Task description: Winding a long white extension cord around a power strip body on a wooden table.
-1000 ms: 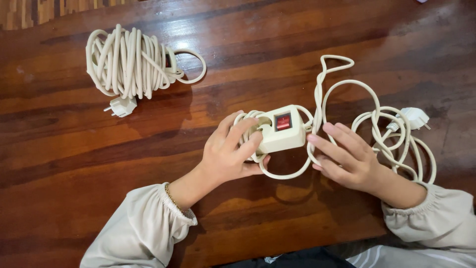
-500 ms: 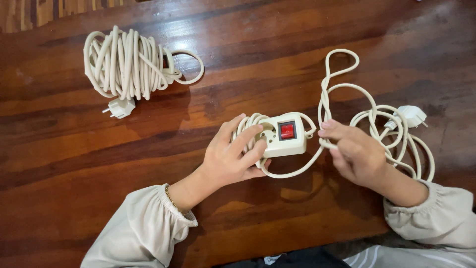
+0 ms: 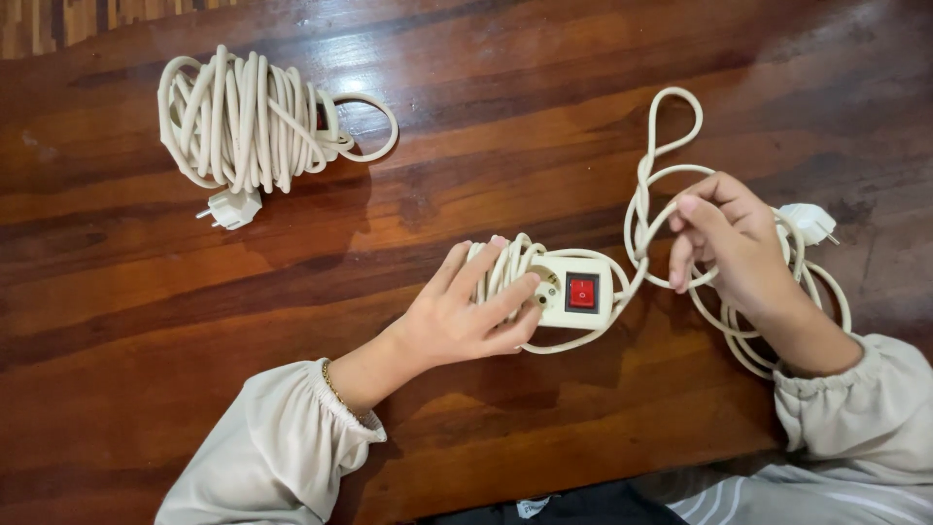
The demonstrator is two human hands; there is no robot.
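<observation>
- A dark, glossy wooden counter [image 3: 175, 292] fills the view from above; a strip of lighter striped surface shows at its far left edge.
- The left hand [image 3: 466, 316] is clamped on a cream power strip [image 3: 573, 292] with a red switch, near the middle of the counter; several turns of cream cord are wound around the strip under the fingers.
- The right hand [image 3: 739, 253], to the right, is closed loosely on the loose cord [image 3: 671, 122], with its fingers hooked through a loop.
- More loose loops lie under and beyond that hand, ending in a white plug [image 3: 807, 222] toward the right edge.
- 1 second cord bundle [image 3: 243, 122], tightly wound, lies far left with its plug [image 3: 231, 207] beside it, well apart from both hands.
- Bare wood lies open between the bundle and the hands.
</observation>
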